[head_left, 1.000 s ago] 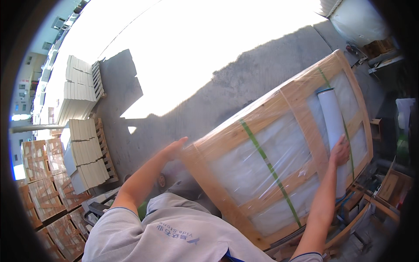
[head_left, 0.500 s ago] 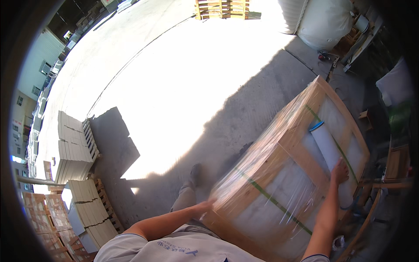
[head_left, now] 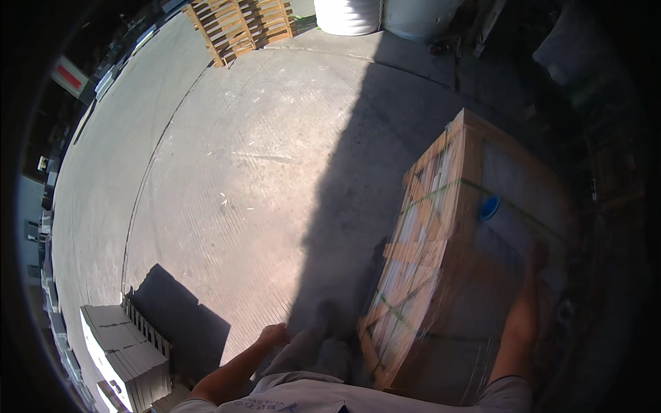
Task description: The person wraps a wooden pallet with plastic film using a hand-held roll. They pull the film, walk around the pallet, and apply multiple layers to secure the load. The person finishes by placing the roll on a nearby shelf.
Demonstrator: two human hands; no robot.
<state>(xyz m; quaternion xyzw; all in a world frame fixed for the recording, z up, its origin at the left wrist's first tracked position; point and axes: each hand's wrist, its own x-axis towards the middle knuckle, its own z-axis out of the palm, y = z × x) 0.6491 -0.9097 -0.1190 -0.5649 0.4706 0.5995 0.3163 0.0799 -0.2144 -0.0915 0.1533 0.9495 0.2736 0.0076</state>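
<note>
At the right stands a wood-framed crate of pale slabs, wrapped in clear film and bound with green straps. Dim and blurred in shade, my right hand grips a roll of stretch film with a blue end. The roll lies slantwise against or just over the crate's top; contact is hard to judge. My left hand hangs to the left of the crate, apart from it, over my leg and the sunlit floor. Its fingers look curled in, and nothing shows in them.
Pale stacked blocks stand on a pallet at lower left. Far off, wooden pallets stand beside large white bulk bags. A shadow edge crosses the concrete floor. Dark clutter lies right of the crate.
My left hand has come off the crate's near left corner and moved left. The view has turned and shifted; the right hand keeps hold of the film roll.
</note>
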